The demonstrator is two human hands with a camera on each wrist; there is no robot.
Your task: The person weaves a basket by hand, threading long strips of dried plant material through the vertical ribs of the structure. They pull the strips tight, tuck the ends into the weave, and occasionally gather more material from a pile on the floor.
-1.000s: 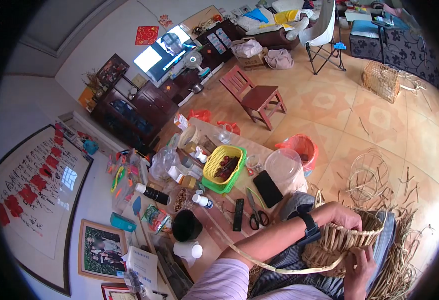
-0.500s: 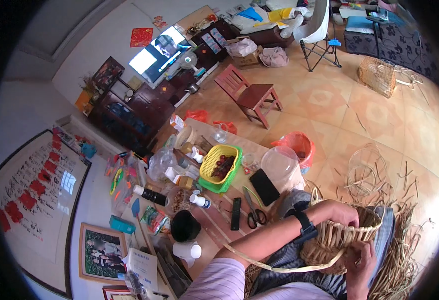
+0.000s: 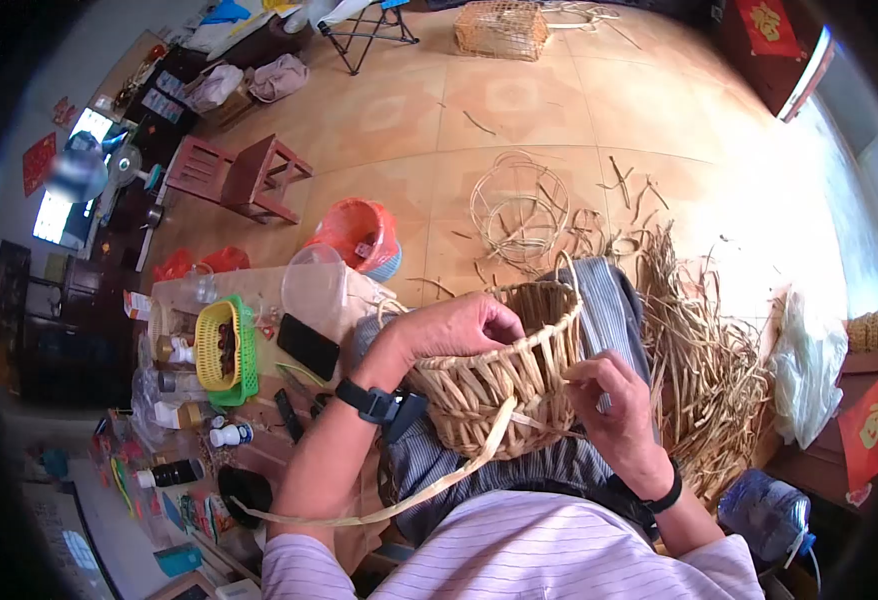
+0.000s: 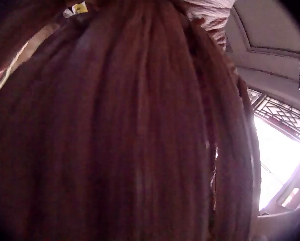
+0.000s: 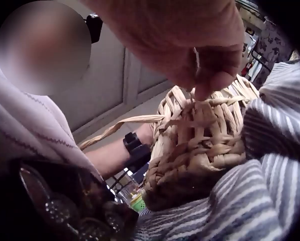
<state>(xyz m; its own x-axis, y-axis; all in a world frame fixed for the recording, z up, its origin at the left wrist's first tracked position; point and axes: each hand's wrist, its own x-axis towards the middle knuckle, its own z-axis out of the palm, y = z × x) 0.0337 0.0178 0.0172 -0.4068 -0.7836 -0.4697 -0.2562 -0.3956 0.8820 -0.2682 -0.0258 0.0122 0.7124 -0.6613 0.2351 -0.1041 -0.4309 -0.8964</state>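
In the head view a woven basket (image 3: pixel 504 385) rests on the person's lap. The left hand (image 3: pixel 459 325) reaches over its rim from the left, fingers curled down inside and fingertips partly hidden. At the basket's right side, the right hand (image 3: pixel 614 405) has thumb and forefinger together near the rim. The right wrist view has the right hand (image 5: pixel 190 45) pinching a thin strand (image 5: pixel 192 93) against the weave. A long loose strand (image 3: pixel 439 485) runs from the basket's front towards the left forearm. Dark, blurred woven strips (image 4: pixel 140 120) fill most of the left wrist view.
Bundled dry strands (image 3: pixel 709 380) lie on the floor at right, beside a plastic bag (image 3: pixel 802 365) and a water bottle (image 3: pixel 764 510). At left, a table (image 3: pixel 259 295) bears a yellow basket (image 3: pixel 217 345), a phone (image 3: pixel 308 345) and bottles. Wire-like coils (image 3: pixel 519 210) lie ahead.
The head view has swung to the right, so the basket now appears nearer the centre. The right hand has moved from low on the basket's side up near its rim.
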